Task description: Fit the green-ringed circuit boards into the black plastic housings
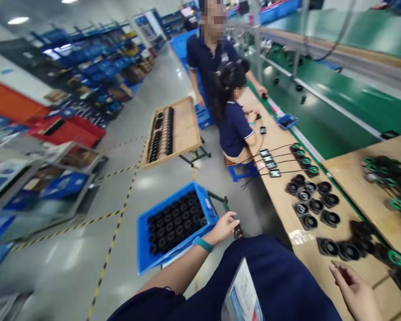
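My left hand (224,226), with a teal band on the wrist, hangs beside the right edge of a blue crate (141,249). Its fingers are loosely bent and apart, with nothing in them. Rows of black round-holed parts (177,220) fill that crate. My right hand (351,285) is over the near end of the wooden workbench (300,238), empty, thumb and fingers apart. Just beyond it lie black square parts with round centres, like small fan housings (329,246). Several more such housings (316,205) lie in a group farther along the bench.
Two people (234,125) work at the bench ahead, one seated on a blue stool (242,171). Cabled parts with green rings (305,161) lie near them. A wooden tray table (183,129) stands left of them. A green conveyor (327,111) runs along the right.
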Action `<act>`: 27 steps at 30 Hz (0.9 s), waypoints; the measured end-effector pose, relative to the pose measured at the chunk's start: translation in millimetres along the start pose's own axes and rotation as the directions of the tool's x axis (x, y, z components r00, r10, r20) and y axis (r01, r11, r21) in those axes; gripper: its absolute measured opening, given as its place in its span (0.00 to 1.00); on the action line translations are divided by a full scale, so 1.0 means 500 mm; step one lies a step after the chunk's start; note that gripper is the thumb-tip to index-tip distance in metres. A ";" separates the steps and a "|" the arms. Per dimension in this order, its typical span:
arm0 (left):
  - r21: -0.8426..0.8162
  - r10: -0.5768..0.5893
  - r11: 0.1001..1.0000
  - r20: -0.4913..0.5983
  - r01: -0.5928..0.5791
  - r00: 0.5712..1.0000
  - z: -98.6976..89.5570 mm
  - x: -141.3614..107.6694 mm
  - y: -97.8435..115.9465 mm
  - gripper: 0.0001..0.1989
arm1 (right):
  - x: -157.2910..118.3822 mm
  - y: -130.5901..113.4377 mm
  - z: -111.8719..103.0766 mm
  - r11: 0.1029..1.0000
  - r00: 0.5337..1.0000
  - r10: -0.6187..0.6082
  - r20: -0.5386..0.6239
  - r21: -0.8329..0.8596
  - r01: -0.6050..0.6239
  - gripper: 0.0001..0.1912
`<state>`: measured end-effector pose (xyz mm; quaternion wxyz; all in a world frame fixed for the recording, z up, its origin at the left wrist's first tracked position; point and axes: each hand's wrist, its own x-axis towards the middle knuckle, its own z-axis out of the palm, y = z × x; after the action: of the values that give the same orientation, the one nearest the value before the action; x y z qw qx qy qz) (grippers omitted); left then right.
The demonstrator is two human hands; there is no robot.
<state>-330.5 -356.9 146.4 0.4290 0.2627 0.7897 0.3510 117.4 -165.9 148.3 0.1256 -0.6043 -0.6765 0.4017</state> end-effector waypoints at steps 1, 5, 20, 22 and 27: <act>0.004 -0.003 1.000 -0.043 0.003 0.999 -0.034 -0.010 -0.040 0.28 | 0.014 -0.029 0.028 0.999 0.998 -0.013 0.054 -0.042 0.016 0.24; 0.063 -0.042 0.996 -0.250 0.060 0.967 -0.197 -0.048 -0.212 0.22 | 0.061 -0.171 0.175 0.992 0.971 -0.047 0.233 -0.101 0.072 0.26; 0.522 0.108 0.853 -0.172 -0.002 0.979 -0.381 0.083 -0.419 0.27 | 0.007 -0.689 0.651 0.786 0.536 -0.371 0.758 -0.051 0.616 0.17; 0.576 0.112 0.816 -0.092 -0.039 0.989 -0.371 0.089 -0.401 0.24 | 0.003 -0.696 0.633 0.801 0.585 -0.335 0.739 -0.104 0.590 0.16; 0.707 0.061 0.705 0.010 -0.050 0.998 -0.358 0.043 -0.402 0.12 | -0.019 -0.654 0.583 0.887 0.725 -0.203 0.658 -0.190 0.421 0.15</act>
<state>-518.2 -524.2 47.9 0.2795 0.4280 0.8587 0.0368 -305.8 -271.6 190.5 -0.1391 -0.3254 -0.8291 0.4328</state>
